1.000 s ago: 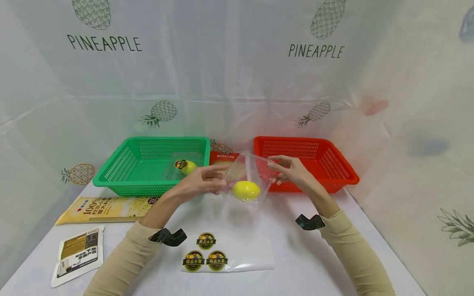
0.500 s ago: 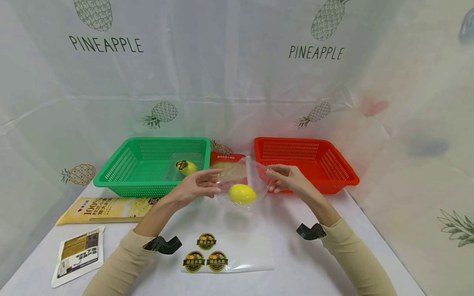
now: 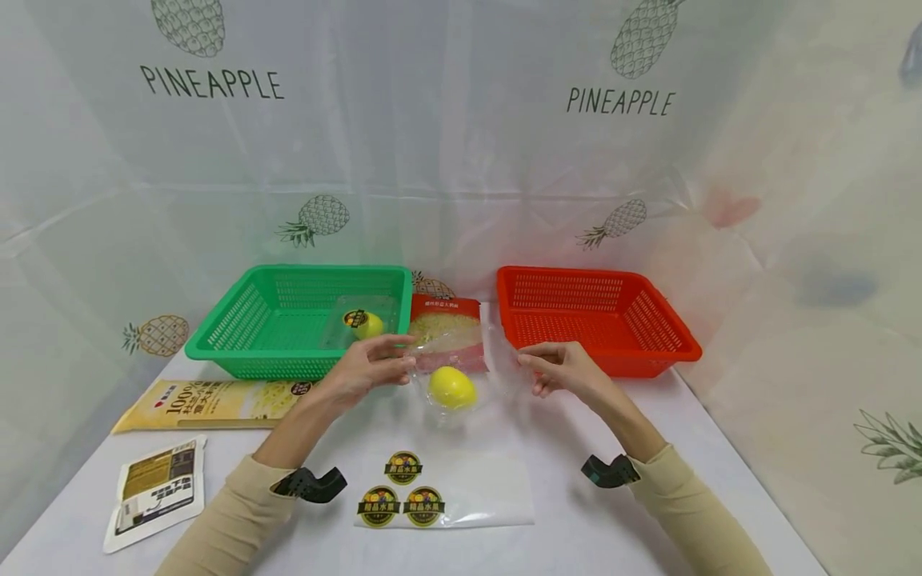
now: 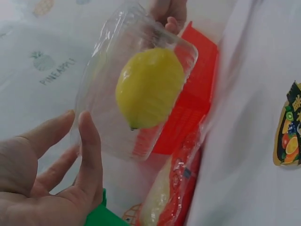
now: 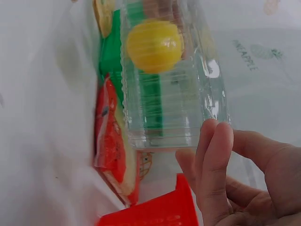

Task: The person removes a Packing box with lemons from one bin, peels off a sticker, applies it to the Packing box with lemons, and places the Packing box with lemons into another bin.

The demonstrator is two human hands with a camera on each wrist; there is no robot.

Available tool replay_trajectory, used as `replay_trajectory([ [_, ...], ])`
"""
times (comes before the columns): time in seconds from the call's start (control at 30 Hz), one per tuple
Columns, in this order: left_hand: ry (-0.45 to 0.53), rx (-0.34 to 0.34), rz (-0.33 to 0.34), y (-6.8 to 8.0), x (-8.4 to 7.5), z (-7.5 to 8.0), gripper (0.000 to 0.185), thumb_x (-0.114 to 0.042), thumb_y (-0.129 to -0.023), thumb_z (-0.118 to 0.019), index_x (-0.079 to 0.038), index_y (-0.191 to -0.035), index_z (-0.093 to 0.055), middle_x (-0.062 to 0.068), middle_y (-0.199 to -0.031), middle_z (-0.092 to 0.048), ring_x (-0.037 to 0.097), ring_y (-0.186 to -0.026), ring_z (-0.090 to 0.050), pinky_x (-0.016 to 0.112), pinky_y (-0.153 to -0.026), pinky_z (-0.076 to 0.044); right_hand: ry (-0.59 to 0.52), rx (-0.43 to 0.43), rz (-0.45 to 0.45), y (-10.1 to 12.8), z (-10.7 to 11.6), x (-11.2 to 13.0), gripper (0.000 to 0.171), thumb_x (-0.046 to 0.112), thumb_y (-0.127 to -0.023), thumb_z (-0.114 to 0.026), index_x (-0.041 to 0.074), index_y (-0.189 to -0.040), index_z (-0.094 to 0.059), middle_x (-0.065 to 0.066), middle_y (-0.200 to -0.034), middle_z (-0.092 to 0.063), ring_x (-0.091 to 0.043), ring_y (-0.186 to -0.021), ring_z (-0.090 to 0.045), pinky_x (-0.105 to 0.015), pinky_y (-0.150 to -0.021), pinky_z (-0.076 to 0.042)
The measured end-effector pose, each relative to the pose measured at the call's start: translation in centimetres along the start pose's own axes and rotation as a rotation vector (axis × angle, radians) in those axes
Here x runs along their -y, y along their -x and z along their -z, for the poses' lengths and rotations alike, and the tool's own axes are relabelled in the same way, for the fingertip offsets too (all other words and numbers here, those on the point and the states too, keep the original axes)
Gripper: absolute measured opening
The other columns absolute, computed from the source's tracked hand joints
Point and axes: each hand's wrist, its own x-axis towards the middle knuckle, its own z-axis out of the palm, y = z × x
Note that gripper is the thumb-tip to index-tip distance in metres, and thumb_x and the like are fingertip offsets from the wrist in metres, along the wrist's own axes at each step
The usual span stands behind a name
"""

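Note:
A clear plastic box (image 5: 183, 103) is held up over the table between both hands, with a yellow lemon (image 3: 451, 388) inside it. In the head view the lemon lies toward the box's left end. My left hand (image 3: 367, 370) pinches the left edge between thumb and fingers; the left wrist view shows those fingertips (image 4: 88, 122) at the rim. At the opposite end, my right hand (image 3: 565, 366) pinches the box, its fingertips (image 5: 218, 129) on the corner in the right wrist view.
Behind stand a green basket (image 3: 238, 352), holding a stickered boxed lemon (image 3: 369, 324), and a red basket (image 3: 612, 364). A red pasta bag (image 3: 446, 308) lies between them. At left are a yellow pasta bag (image 3: 216, 406) and a white pouch (image 3: 158, 492). A sticker sheet (image 3: 490, 496) lies in front.
Both hands have come lower, the left also drifting left, and the box has turned in their grip. The lemon has shifted left and down in the head view.

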Motion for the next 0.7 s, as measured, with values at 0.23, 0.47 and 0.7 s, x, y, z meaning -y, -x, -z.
replay_trajectory([
  [0.23, 0.009, -0.064, -0.005, 0.2, 0.3, -0.5, 0.054, -0.014, -0.087, -0.075, -0.003, -0.136, -0.054, 0.007, -0.120, -0.064, 0.013, -0.091, -0.068, 0.029, -0.083, -0.059, 0.005, 0.034, 0.011, 0.4, -0.9, -1.2, 0.055, 0.034, -0.089, -0.072, 0.003, -0.133, -0.059, -0.022, -0.102, -0.065, -0.029, -0.062, -0.068, -0.030, -0.064, -0.060],
  [0.47, -0.049, -0.061, -0.079, 0.5, 0.7, -1.2, 0.041, -0.012, -0.091, -0.070, 0.001, -0.128, -0.059, 0.015, -0.120, -0.066, 0.016, -0.098, -0.069, 0.034, -0.087, -0.058, 0.052, 0.034, 0.016, 0.7, -1.3, -1.9, 0.056, 0.031, -0.090, -0.071, -0.002, -0.134, -0.057, -0.020, -0.095, -0.070, -0.017, -0.060, -0.063, -0.029, -0.061, -0.059],
  [0.7, -0.094, -0.119, -0.103, 0.4, 1.4, -2.4, 0.043, -0.015, -0.094, -0.066, 0.001, -0.133, -0.058, 0.023, -0.133, -0.060, 0.026, -0.111, -0.067, 0.039, -0.095, -0.055, 0.138, 0.039, 0.024, 1.0, -1.4, -2.3, 0.057, 0.032, -0.092, -0.069, -0.001, -0.136, -0.055, -0.016, -0.093, -0.074, -0.030, -0.071, -0.067, -0.032, -0.064, -0.059],
])
